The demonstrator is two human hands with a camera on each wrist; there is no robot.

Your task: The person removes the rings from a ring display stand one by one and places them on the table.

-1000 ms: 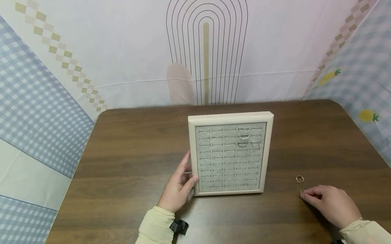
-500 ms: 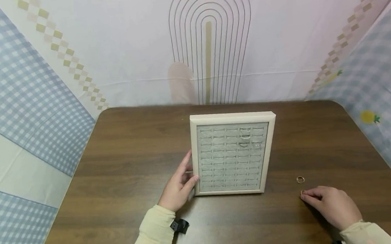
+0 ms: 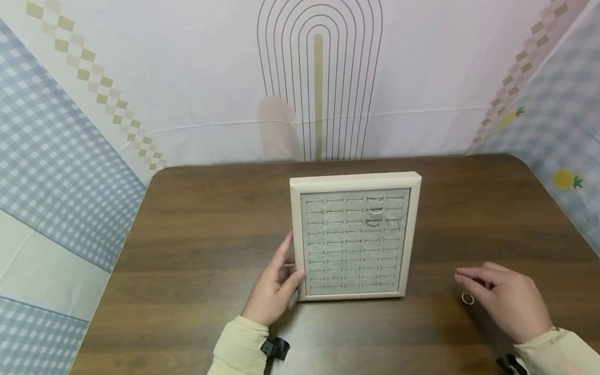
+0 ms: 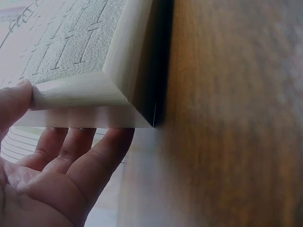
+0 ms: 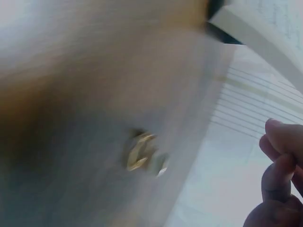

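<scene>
Head view: the person's right hand [image 3: 513,301] is above the bench [image 3: 202,232], and a loose ring [image 3: 467,299] lies on the wood just to the near side of its fingers [image 3: 473,272], almost beneath the thumb. That hand is plainly the nearer of the 2. The frame [image 3: 408,243] stands well off to the left, long axis running up from the bench, slotted panel [image 3: 348,246] facing the person; the left hand [image 3: 267,291] holds it low on its left edge.

Left wrist view: the thumb rests on the frame's front while the other fingers reach behind its side, near a lower corner.

Right wrist view: blurred, but 2 rings lie close together on the bench, a gold-toned ring [image 5: 140,151] and a paler ring [image 5: 160,164], both apart from the right fingertips. Those are bunched; whether anything sits between them, I can't tell.
</scene>
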